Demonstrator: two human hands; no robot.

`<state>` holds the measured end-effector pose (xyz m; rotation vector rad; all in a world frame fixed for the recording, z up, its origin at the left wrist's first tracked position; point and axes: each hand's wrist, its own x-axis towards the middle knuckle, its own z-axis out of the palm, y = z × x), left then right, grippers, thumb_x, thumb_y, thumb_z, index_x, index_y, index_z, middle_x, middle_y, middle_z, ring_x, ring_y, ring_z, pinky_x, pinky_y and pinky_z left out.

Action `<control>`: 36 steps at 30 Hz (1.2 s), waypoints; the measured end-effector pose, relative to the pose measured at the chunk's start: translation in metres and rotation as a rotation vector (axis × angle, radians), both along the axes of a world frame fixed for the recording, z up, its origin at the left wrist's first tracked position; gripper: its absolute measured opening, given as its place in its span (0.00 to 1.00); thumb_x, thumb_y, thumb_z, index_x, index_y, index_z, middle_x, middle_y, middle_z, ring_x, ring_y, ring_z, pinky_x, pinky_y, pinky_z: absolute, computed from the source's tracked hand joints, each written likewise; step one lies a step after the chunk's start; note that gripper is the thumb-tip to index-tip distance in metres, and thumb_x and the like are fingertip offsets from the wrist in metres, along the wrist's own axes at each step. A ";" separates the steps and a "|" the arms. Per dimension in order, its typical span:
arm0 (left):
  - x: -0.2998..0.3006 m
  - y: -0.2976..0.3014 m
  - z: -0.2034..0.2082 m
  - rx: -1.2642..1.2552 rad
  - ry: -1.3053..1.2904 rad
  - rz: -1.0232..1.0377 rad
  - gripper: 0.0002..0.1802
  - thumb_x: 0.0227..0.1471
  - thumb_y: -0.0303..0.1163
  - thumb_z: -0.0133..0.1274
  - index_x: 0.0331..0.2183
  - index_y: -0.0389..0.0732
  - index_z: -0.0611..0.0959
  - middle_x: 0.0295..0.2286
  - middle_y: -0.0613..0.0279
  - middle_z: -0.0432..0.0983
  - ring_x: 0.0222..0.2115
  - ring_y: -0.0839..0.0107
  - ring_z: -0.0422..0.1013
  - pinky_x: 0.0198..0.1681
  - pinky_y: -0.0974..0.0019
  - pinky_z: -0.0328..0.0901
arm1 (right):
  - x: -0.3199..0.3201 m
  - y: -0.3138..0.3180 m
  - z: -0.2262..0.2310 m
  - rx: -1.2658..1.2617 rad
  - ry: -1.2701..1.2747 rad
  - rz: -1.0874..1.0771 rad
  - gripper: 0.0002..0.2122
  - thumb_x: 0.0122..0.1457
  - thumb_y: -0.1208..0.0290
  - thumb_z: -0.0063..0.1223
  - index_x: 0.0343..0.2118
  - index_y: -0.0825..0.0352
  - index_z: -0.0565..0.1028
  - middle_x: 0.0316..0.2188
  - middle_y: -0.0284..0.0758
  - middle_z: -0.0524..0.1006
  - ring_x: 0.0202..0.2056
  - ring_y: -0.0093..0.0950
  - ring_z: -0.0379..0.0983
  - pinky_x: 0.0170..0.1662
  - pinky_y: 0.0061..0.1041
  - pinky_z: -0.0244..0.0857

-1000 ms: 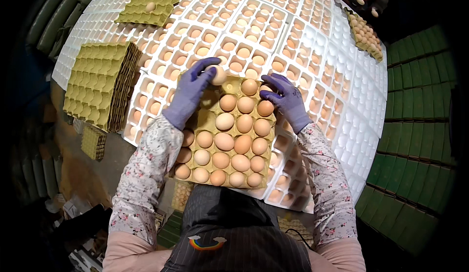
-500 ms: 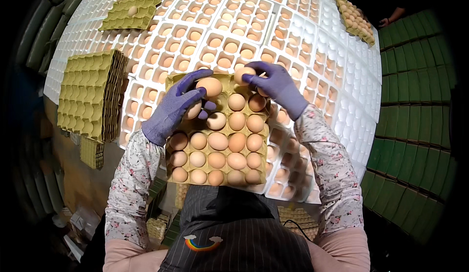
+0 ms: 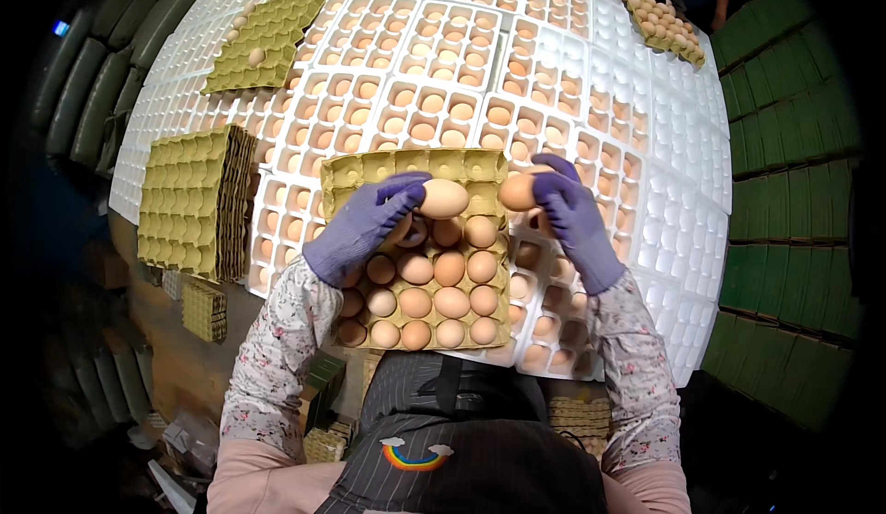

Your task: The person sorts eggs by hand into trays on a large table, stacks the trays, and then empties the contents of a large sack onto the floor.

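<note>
Both my hands wear purple gloves. My left hand (image 3: 371, 221) is closed on an egg (image 3: 444, 198), held over the yellow pulp egg tray (image 3: 415, 161); another egg shows under its fingers, partly hidden. Beyond the tray's right edge, my right hand (image 3: 574, 217) grips a browner egg (image 3: 519, 192) between thumb and fingers. A further egg seems tucked in its palm, mostly covered. Brown and pale eggs fill the tray's nearer rows, while its far rows show bare cups. White plastic trays (image 3: 492, 99) of eggs lie under and around it.
A stack of pulp trays (image 3: 189, 202) stands at the left. Farther back lies a pulp tray (image 3: 268, 41) with a few eggs. At the far right sits an egg-filled pulp tray (image 3: 663, 29), with a person's arm (image 3: 723, 2) near it. Green boxes (image 3: 784, 202) line the right side.
Both hands have drawn back toward me, the right one also moving outward past the tray's edge. Eggs stay in both hands. More of the tray's far cups now show bare.
</note>
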<state>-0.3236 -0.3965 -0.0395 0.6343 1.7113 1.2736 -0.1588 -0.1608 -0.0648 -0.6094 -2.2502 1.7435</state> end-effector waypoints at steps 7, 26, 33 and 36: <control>0.096 0.030 0.016 -0.110 -0.872 0.054 0.31 0.61 0.56 0.39 0.53 0.42 0.73 0.41 0.60 0.77 0.36 0.71 0.72 0.37 0.69 0.70 | 0.154 -0.021 0.038 -0.530 -0.243 -0.102 0.24 0.66 0.51 0.39 0.52 0.69 0.69 0.42 0.37 0.75 0.40 0.24 0.74 0.40 0.21 0.70; 0.403 0.220 -0.093 0.022 1.014 -0.325 0.20 0.48 0.36 0.59 0.46 0.50 0.79 0.51 0.50 0.67 0.43 0.53 0.71 0.41 0.58 0.70 | 0.389 0.120 -0.068 0.953 -0.496 -0.083 0.19 0.53 0.71 0.51 0.50 0.55 0.72 0.58 0.34 0.63 0.48 0.34 0.68 0.42 0.31 0.71; 0.365 0.255 -0.088 -0.107 0.766 -0.280 0.25 0.52 0.33 0.56 0.53 0.48 0.74 0.48 0.56 0.70 0.41 0.60 0.74 0.44 0.61 0.70 | 0.361 0.127 -0.085 0.714 -0.321 -0.096 0.19 0.55 0.71 0.50 0.51 0.51 0.72 0.47 0.33 0.71 0.40 0.30 0.73 0.38 0.32 0.71; 0.361 0.288 -0.105 0.114 0.595 0.015 0.29 0.52 0.29 0.54 0.56 0.43 0.68 0.52 0.50 0.64 0.50 0.56 0.66 0.52 0.62 0.65 | 0.340 0.154 -0.097 0.786 -0.094 -0.300 0.21 0.56 0.74 0.46 0.55 0.59 0.69 0.41 0.37 0.71 0.42 0.39 0.68 0.47 0.39 0.61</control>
